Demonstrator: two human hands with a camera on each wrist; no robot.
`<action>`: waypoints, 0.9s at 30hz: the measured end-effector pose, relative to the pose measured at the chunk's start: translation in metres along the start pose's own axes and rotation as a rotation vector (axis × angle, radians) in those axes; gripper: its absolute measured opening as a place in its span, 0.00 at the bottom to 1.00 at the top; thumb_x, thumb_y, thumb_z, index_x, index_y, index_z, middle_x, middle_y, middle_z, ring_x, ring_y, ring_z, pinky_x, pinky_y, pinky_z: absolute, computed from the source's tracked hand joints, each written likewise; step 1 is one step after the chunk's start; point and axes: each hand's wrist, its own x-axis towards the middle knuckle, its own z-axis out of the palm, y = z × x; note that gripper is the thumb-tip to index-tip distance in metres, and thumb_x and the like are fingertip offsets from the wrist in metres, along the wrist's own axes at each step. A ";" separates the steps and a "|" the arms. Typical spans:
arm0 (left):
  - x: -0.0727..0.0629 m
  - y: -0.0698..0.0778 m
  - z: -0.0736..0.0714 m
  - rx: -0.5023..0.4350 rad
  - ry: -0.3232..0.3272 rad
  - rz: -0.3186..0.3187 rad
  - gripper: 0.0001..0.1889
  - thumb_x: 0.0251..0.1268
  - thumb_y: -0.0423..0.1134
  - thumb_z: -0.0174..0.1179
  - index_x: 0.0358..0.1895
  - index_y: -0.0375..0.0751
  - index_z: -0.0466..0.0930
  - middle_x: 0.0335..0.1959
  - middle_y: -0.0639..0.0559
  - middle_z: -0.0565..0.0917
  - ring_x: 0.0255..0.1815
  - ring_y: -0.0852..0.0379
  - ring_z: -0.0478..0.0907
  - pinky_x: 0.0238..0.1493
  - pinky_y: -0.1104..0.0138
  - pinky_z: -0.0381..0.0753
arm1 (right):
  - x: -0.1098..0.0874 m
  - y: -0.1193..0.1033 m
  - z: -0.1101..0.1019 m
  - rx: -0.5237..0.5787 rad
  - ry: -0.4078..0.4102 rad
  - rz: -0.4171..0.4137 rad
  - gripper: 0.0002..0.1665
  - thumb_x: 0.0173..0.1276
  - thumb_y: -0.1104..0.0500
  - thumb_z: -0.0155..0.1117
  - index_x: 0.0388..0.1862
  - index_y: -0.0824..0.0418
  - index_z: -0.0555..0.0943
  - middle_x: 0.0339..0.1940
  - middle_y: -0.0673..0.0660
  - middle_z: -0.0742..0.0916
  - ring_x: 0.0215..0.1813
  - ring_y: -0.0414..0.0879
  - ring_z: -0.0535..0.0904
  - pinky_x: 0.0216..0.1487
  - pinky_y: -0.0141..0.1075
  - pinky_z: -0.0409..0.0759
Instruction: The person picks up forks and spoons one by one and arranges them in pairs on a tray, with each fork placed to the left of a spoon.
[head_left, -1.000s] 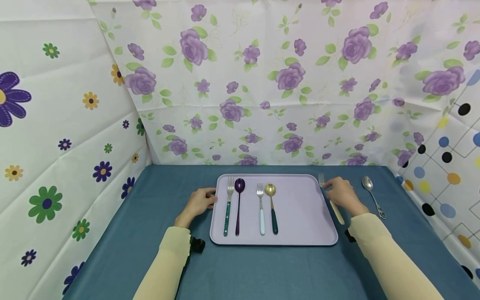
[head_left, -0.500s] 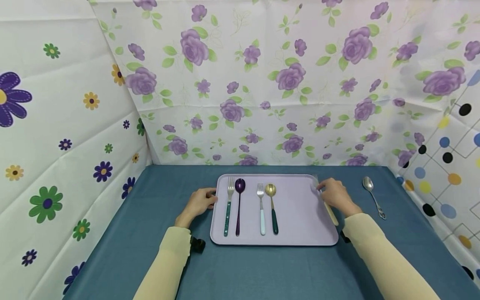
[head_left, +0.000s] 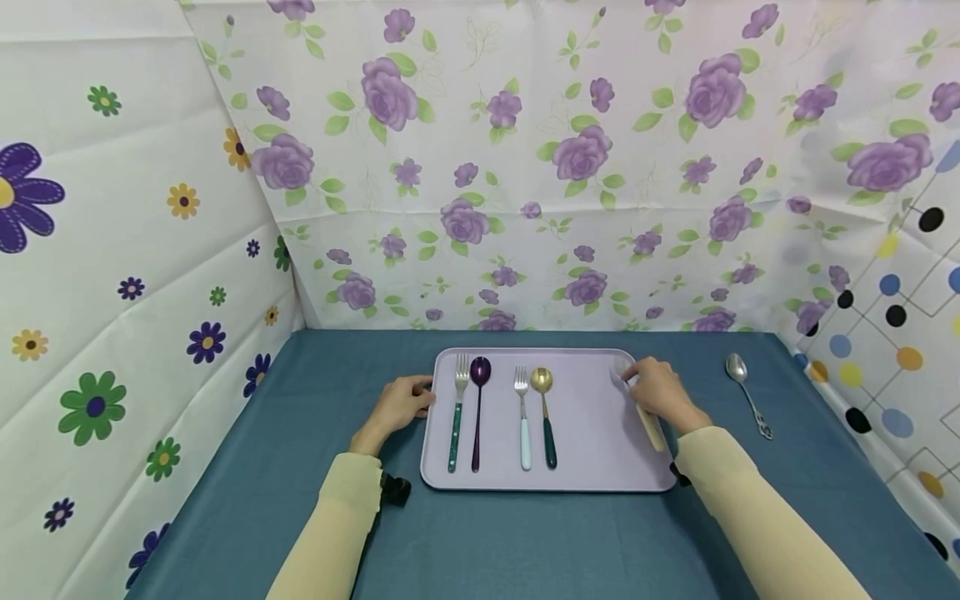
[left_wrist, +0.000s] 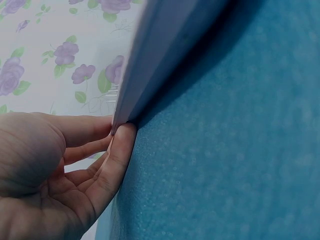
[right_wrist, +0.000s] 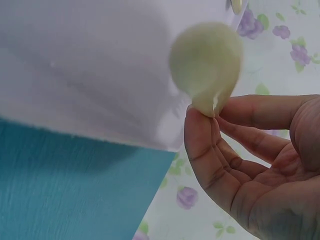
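My left hand (head_left: 399, 405) pinches the left rim of the lilac tray (head_left: 600, 467), thumb on one side and fingers on the other in the left wrist view. Over the tray's right side, my right hand (head_left: 663, 394) pinches a fork with a cream handle (head_left: 651, 429); its metal head is blurred. The handle end (right_wrist: 206, 65) looms close to the right wrist camera. On the tray lie a green-handled fork (head_left: 455, 425), a purple spoon (head_left: 477, 408), a fork with a pale blue handle (head_left: 524, 429) and a gold spoon with a dark green handle (head_left: 548, 425).
A silver spoon (head_left: 742, 379) with an ornate handle lies on the blue tablecloth (head_left: 525, 542), right of the tray. Patterned cloth walls (head_left: 480, 167) rise behind and at both sides.
My right hand has carried the cream-handled fork leftward, from beside the tray's right edge to over the tray. My left hand has stayed at the left rim.
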 end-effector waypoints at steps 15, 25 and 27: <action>0.000 -0.001 -0.001 -0.002 -0.004 0.005 0.23 0.76 0.32 0.62 0.70 0.31 0.76 0.42 0.42 0.86 0.39 0.53 0.88 0.43 0.62 0.90 | 0.001 -0.011 0.010 0.010 0.003 -0.030 0.23 0.61 0.74 0.53 0.54 0.74 0.85 0.34 0.67 0.86 0.24 0.50 0.76 0.21 0.36 0.77; 0.000 -0.002 0.000 0.001 -0.003 0.006 0.22 0.76 0.32 0.62 0.70 0.30 0.76 0.44 0.41 0.86 0.41 0.51 0.88 0.43 0.62 0.90 | 0.004 -0.016 0.017 0.006 0.005 -0.036 0.22 0.62 0.74 0.54 0.53 0.72 0.86 0.37 0.69 0.87 0.24 0.49 0.78 0.22 0.36 0.79; 0.000 -0.002 0.000 0.002 -0.002 0.006 0.22 0.76 0.32 0.61 0.70 0.30 0.76 0.44 0.41 0.86 0.41 0.52 0.88 0.43 0.62 0.90 | 0.004 -0.018 0.017 0.003 0.004 -0.043 0.22 0.63 0.74 0.54 0.53 0.72 0.86 0.37 0.68 0.87 0.25 0.49 0.79 0.22 0.36 0.79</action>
